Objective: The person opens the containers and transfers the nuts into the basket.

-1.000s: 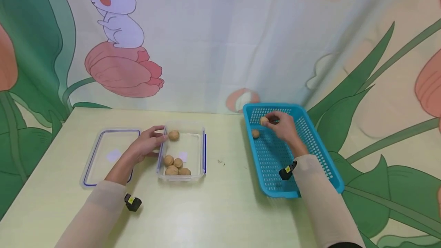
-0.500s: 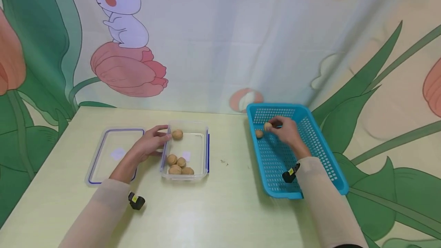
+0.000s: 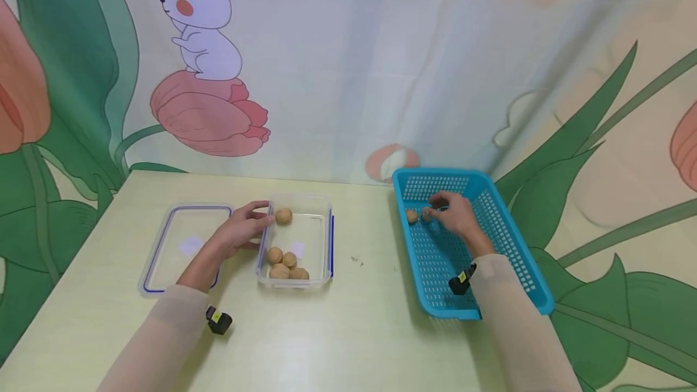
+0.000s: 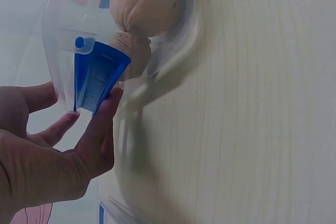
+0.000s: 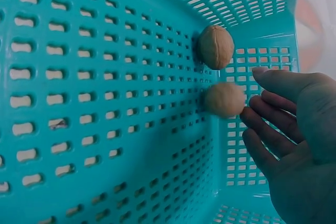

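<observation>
My left hand [image 3: 243, 230] holds the left side of a clear plastic food container [image 3: 294, 283], its fingers about a blue latch [image 4: 100, 74] in the left wrist view. Several walnuts [image 3: 280, 271] lie near the container's front, and a single walnut [image 3: 284, 216] sits at its back left. Over the far part of a blue plastic basket [image 3: 412, 259] is my right hand [image 3: 455, 215]. The right wrist view shows its thumb and fingers spread apart beside a slightly blurred walnut [image 5: 224, 99]. Another walnut [image 5: 216, 47] lies close by on the basket floor.
The container's clear lid [image 3: 158, 247], with a blue seal, lies flat left of my left hand. Small dark marks [image 3: 356, 261] spot the table [image 3: 359, 331] between container and basket. A printed curtain [image 3: 327, 77] hangs behind the table.
My right hand has lowered into the basket with a walnut and let it go beside the other one. My left hand has stayed on the container. The head view has shifted slightly.
</observation>
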Demonstrator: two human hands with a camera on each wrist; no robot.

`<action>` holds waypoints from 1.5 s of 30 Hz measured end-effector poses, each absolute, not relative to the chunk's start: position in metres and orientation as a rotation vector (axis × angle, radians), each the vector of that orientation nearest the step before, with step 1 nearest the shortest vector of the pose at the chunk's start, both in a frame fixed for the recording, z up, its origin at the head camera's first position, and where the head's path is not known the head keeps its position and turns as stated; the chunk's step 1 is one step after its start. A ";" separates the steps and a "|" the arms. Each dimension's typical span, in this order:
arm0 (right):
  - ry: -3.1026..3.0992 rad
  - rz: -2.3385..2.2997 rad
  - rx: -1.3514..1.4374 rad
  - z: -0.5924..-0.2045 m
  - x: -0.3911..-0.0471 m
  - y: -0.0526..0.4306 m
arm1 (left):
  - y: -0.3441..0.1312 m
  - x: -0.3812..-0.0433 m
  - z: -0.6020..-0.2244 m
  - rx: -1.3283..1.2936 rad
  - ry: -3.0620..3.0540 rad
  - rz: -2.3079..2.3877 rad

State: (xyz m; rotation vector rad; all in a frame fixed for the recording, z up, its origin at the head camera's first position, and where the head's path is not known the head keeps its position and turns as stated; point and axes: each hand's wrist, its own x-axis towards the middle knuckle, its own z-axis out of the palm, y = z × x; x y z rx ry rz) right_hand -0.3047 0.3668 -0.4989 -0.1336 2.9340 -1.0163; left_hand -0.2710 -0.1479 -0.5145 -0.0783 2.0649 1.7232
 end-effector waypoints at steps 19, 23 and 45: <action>2.973 -1.217 -0.551 -0.419 -0.288 0.268 | -0.148 -0.271 -0.512 -0.065 2.041 1.715; 2.952 -1.256 -0.681 -0.411 -0.280 0.234 | -0.148 -0.272 -0.514 -0.063 2.029 1.721; 2.753 -1.219 -0.776 -0.491 -0.290 0.077 | -0.153 -0.274 -0.513 -0.058 2.005 1.728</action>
